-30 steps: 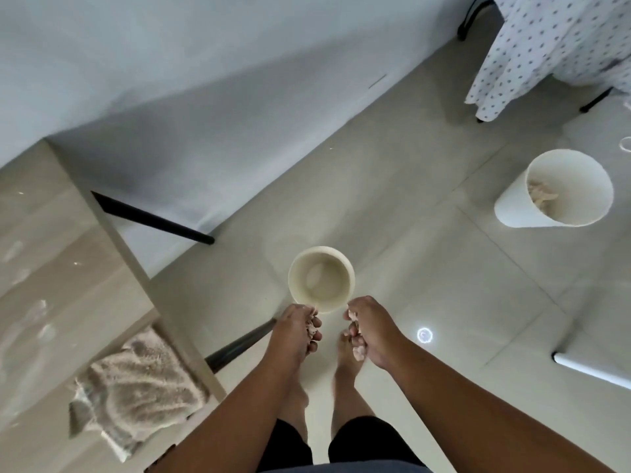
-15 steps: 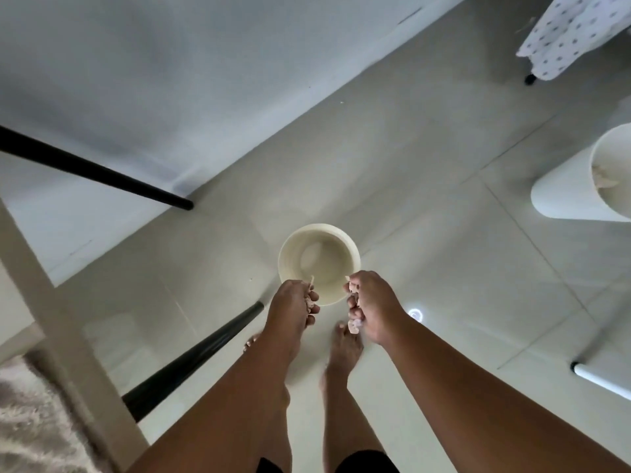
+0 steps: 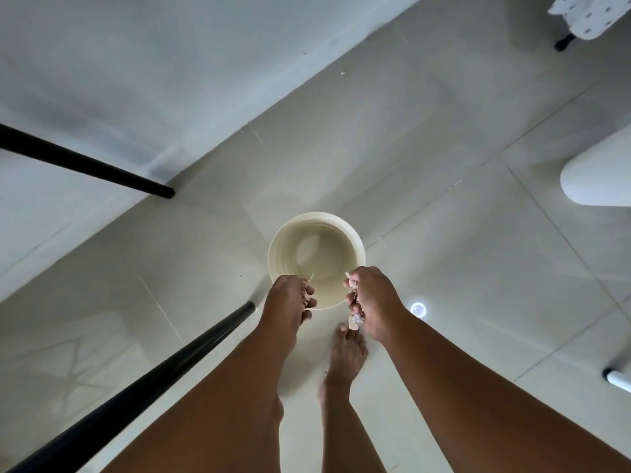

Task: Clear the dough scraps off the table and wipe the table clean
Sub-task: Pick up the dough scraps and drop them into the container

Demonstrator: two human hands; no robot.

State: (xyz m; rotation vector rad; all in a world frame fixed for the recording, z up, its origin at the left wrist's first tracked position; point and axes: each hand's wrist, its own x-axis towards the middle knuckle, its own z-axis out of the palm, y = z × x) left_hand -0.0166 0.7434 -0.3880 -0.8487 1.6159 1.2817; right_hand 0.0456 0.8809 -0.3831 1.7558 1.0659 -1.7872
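A round cream bin (image 3: 316, 259) stands on the tiled floor straight below me, and its inside looks bare. My left hand (image 3: 288, 300) hovers over the bin's near rim, fingers curled around pale dough scraps (image 3: 309, 295). My right hand (image 3: 370, 298) is beside it over the same rim, also closed on dough scraps (image 3: 355, 319), with bits stuck to the fingers. The table and the cloth are out of view.
Two black table legs (image 3: 143, 387) (image 3: 85, 162) slant across the left. A white bin (image 3: 601, 179) sits at the right edge, and a spotted cloth (image 3: 587, 11) hangs at the top right. My bare feet (image 3: 348, 356) stand just behind the cream bin. A white wall fills the upper left.
My view has swung down and closer to the cream bin. The table top and cloth left the frame. Both hands stay closed over the bin's near rim.
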